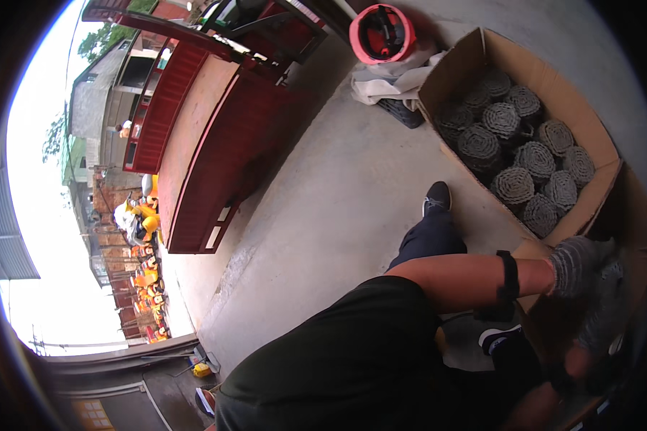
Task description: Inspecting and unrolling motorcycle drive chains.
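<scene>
My left arm reaches across to the right with a black strap around the forearm. At its end my left hand (581,267), in a grey knitted glove, is beside the near corner of a large open cardboard box (456,75). My right hand (598,322), gloved too, is below it, blurred and in shadow. The fingers of both hands are too smeared and dark to read, and whether they hold anything is hidden. Several grey coiled rolls (535,159) stand on end, packed together inside the box. Brown cardboard (557,323) lies under and around my hands.
A red helmet (382,34) rests on pale cloth (388,85) beyond the box. My shoe (437,197) is on the concrete floor (323,201). A red truck bed (216,158) stands at the left. Orange and yellow objects (148,280) are outside, and a yellow item (203,369) sits near the doorway.
</scene>
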`<state>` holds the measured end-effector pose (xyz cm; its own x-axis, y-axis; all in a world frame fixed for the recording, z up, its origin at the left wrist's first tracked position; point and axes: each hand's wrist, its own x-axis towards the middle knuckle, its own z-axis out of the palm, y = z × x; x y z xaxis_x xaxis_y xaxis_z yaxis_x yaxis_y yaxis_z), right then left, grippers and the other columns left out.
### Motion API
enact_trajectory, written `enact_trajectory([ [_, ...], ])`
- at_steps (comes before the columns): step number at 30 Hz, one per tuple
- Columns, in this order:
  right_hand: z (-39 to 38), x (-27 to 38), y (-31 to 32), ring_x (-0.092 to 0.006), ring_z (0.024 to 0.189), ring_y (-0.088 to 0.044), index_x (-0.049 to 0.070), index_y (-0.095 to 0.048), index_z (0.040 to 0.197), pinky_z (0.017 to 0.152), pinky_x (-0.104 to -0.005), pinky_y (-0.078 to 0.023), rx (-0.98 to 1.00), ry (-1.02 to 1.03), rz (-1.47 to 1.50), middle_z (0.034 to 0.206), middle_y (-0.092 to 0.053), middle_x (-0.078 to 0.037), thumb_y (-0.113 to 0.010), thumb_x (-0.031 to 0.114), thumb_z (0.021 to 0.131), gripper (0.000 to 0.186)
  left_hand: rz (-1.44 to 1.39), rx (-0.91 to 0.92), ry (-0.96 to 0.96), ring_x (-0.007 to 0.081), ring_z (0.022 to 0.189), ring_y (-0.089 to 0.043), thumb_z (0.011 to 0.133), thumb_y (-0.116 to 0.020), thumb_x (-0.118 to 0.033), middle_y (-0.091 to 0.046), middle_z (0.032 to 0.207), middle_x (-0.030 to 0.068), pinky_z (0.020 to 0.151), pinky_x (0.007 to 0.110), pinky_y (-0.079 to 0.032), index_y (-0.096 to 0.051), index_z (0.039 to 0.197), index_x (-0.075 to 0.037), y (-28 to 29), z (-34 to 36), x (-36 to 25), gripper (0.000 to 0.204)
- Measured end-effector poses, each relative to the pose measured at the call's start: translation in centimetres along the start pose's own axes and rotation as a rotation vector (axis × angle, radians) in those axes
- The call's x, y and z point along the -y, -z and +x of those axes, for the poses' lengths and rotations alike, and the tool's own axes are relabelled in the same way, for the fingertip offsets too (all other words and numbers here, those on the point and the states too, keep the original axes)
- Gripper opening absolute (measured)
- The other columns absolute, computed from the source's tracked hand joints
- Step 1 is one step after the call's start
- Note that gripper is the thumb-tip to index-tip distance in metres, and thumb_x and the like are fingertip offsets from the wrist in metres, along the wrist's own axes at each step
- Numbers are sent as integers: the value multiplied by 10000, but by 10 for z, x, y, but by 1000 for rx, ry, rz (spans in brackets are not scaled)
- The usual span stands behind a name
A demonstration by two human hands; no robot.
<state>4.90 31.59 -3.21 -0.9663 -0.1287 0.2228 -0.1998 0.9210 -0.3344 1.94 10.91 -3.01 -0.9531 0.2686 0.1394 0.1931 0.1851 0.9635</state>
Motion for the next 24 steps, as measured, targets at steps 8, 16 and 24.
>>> enact_trajectory([
  [8,21,78,8,-188,1196,-542,25,-557,1340,1037,-315,-432,0,-224,934,1327,-569,-86,-740,140,838,546,-114,175,108,187,1136,-627,822,-799,-182,-654,1240,193,943,302,-503,-456,1403,57,31,-3,11,716],
  [16,15,72,12,-181,1152,-580,33,-575,1316,1009,-319,-463,-12,-250,1147,1285,-608,-95,-773,103,808,549,-630,209,145,121,1110,-600,851,-745,-86,-624,1298,111,887,271,-516,-390,1451,58,24,-6,12,712],
  [24,10,72,1,-213,1079,-624,142,-609,1300,977,-335,-478,8,-153,756,1224,-649,-69,-791,148,766,564,-779,374,400,87,954,-620,885,-712,-272,-649,1166,45,784,222,-521,-495,1393,12,36,5,11,622],
])
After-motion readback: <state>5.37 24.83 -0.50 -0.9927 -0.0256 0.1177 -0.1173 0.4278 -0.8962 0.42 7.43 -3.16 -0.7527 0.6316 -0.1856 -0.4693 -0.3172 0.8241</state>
